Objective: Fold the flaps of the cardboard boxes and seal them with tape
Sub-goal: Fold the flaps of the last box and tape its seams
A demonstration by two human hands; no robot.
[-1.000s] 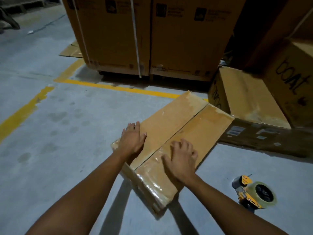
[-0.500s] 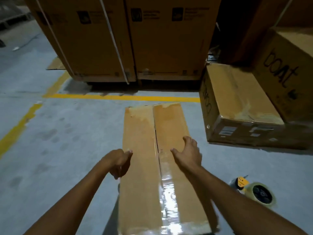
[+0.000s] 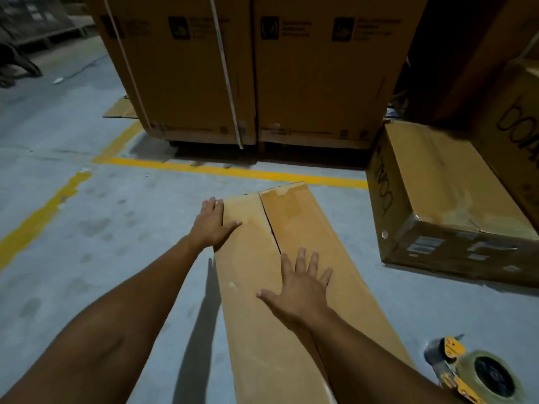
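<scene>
Concrete floor (image 3: 87, 258): long box (image 3: 250, 301), handwritten "boat" carton (image 3: 437, 182).

Black marker on the end face of the low box (image 3: 437, 185) on the right, scrawled sideways: it looks like "boAt". The same hand-lettering sits on the upper box (image 3: 522, 147) at the far right, cut by the frame edge, only "bo" and part of a third letter showing. The tall cartons (image 3: 320, 83) behind carry dark logo squares (image 3: 269, 27) with print lines beside them, too blurred to read. The white stickers (image 3: 423, 248) on the low box's side are illegible too.
</scene>
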